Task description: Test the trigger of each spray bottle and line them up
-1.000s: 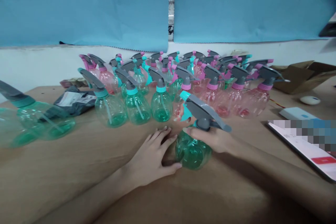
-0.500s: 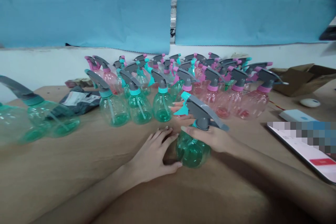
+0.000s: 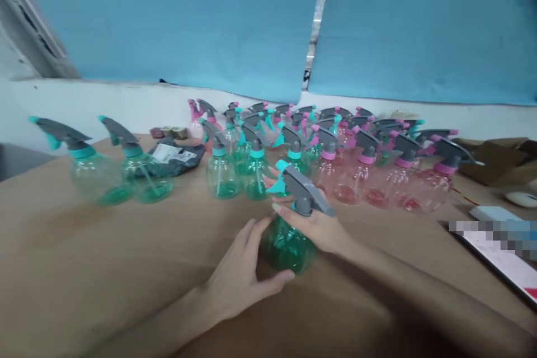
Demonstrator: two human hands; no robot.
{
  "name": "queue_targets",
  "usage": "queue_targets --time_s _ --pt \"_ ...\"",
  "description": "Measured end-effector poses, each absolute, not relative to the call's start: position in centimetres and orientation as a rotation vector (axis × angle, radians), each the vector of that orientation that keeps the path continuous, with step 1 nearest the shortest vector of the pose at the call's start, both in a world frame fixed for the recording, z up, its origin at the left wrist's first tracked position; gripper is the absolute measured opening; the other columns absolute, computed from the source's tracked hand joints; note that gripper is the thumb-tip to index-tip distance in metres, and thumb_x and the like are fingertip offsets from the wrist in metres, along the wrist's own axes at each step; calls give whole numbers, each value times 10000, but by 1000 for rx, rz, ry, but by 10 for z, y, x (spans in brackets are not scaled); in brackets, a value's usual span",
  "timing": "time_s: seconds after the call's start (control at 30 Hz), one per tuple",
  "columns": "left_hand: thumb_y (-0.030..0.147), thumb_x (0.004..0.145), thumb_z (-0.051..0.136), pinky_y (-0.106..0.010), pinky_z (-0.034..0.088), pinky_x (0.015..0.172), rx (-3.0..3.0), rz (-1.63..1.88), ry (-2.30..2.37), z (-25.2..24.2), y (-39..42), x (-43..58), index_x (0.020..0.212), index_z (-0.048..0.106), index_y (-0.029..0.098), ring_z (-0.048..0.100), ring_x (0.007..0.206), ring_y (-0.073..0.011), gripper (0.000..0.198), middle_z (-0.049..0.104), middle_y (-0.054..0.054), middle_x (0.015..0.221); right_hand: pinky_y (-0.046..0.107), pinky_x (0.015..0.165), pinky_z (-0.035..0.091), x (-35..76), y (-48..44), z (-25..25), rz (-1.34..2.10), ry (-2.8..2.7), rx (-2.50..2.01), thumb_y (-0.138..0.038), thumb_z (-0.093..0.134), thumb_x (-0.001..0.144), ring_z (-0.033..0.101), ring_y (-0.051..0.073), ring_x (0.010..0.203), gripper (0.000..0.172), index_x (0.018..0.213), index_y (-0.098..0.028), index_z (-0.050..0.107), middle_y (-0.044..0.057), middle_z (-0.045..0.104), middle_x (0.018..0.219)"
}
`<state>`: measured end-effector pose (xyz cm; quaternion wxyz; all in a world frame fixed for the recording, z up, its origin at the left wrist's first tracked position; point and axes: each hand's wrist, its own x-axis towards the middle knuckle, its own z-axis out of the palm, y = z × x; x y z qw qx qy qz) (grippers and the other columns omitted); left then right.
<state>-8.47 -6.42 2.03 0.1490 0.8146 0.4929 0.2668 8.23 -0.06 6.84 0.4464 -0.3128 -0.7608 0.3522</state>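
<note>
A green spray bottle (image 3: 287,246) with a grey trigger head and teal nozzle stands on the brown table (image 3: 104,268) in front of me. My right hand (image 3: 312,224) grips its neck just under the trigger head. My left hand (image 3: 245,277) cups the bottle's left side, thumb against its base and fingers curved round the body. Behind it stands a crowd of several green spray bottles (image 3: 235,170) and pink spray bottles (image 3: 377,182).
Two more green bottles (image 3: 111,170) stand apart at the left. A dark plastic bag (image 3: 176,154) lies behind them. At the right are a white pad with a red mark (image 3: 503,260), a pale blue block (image 3: 495,213), a white mouse (image 3: 522,198) and brown cardboard (image 3: 490,159). Blue cloth (image 3: 188,17) hangs behind.
The view has swung left and tilted. My left hand has curled closer round the bottle's side. My right hand keeps its grip on the neck.
</note>
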Motion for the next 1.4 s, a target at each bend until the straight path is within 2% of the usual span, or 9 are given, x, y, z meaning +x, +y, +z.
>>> queue_targets --time_s 0.23,0.47,0.6,0.7,0.77,0.93,1.1,1.23,1.4 --pt "457 802 565 -459 350 966 2120 882 1631 29 -100 -136 1340 147 245 367 1220 -280 713 362 -125 1335 354 855 500 7 -8 66 1258 -1836 -509 -302 622 736 608 181 986 426 1140 -241 502 47 627 1076" --pt "477 783 567 -473 378 921 2015 1030 1934 31 -114 -178 1279 267 241 435 1152 -297 626 459 -96 1237 352 775 510 -57 -13 73 1243 -1967 -487 -402 606 744 613 191 930 406 1113 -261 513 37 636 1008" --pt "488 776 564 -462 409 875 2094 1069 2087 33 -114 -200 1275 282 252 492 1086 -306 621 517 -75 1167 358 695 503 -65 -6 97 1132 -2260 -473 -470 628 689 596 216 915 575 1204 -286 449 29 620 1050" --pt "469 799 553 -438 410 877 2079 1070 2090 36 -110 -217 1308 237 258 492 1094 -288 635 493 -75 1220 395 828 454 -55 5 118 912 -2497 -429 -531 703 560 500 259 1096 813 1272 -285 396 56 515 1254" --pt "474 816 538 -432 398 891 2055 1094 2108 36 -104 -228 1311 225 253 486 1100 -277 626 479 -77 1232 386 791 466 -45 13 131 802 -2558 -532 -558 692 563 507 266 1091 882 1322 -275 343 85 505 1273" --pt "520 831 502 -413 392 897 2094 1116 2205 36 -79 -245 1291 296 214 489 1071 -273 590 489 -81 1147 322 699 455 -30 36 155 251 -2369 -749 -439 541 784 608 183 801 381 1078 -199 568 47 662 976" --pt "589 818 462 -409 400 871 2316 922 2450 49 -57 -242 1256 410 102 509 979 -296 658 485 -127 1013 359 678 434 -36 61 158 -87 -2322 -1098 -460 520 778 606 272 854 465 1118 -143 540 123 654 967" --pt "596 825 443 -386 436 796 2236 625 2605 62 -44 -234 1280 407 126 538 952 -304 656 522 -122 975 358 620 416 -48 69 148 -127 -2402 -1251 -522 474 781 604 317 838 576 1173 -101 495 168 654 890" --pt "595 824 440 -340 466 675 2161 505 2619 69 -30 -231 1297 382 151 602 889 -306 652 587 -125 1003 349 588 388 -57 76 140 -117 -2387 -1335 -450 404 835 609 314 778 466 1119 -99 516 167 647 834"
